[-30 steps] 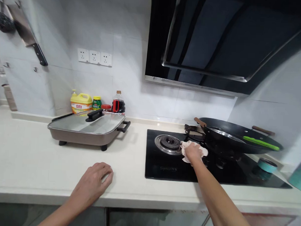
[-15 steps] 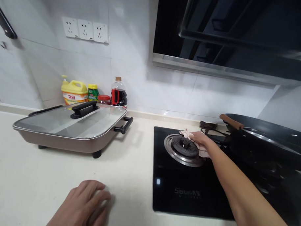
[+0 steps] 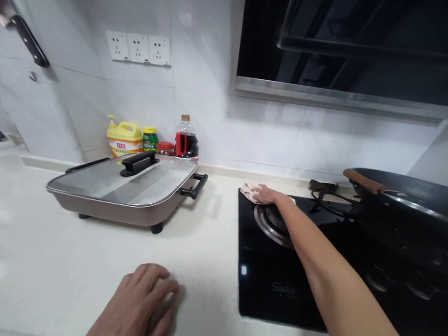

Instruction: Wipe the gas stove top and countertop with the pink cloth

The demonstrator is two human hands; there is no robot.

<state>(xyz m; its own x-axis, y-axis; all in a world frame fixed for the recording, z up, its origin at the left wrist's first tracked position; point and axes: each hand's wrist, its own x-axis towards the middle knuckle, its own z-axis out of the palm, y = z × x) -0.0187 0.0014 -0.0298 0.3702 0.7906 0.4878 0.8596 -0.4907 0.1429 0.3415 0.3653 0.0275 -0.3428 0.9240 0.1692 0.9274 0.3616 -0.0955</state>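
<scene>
My right hand (image 3: 266, 194) presses a pale pink cloth (image 3: 248, 190) onto the back left corner of the black glass stove top (image 3: 256, 301). Its fingers lie over the cloth, and my forearm crosses in front of the burner (image 3: 271, 223), hiding part of it. My left hand (image 3: 142, 300) rests on the white countertop (image 3: 206, 265), left of the stove. Its fingers are loosely bent and apart, with nothing in them.
A rectangular electric pan (image 3: 112, 210) with a glass lid stands at left. Behind it are a yellow detergent jug (image 3: 125, 136), a green bottle (image 3: 149, 138), a red-lidded jar (image 3: 165, 148) and a dark sauce bottle (image 3: 187, 140). A large wok (image 3: 401, 228) occupies the stove's right side, beneath the range hood (image 3: 340, 89).
My right hand has slid the cloth leftward, from the burner's back right side to the stove's back left corner. My left hand stays on the countertop. The view has shifted slightly left.
</scene>
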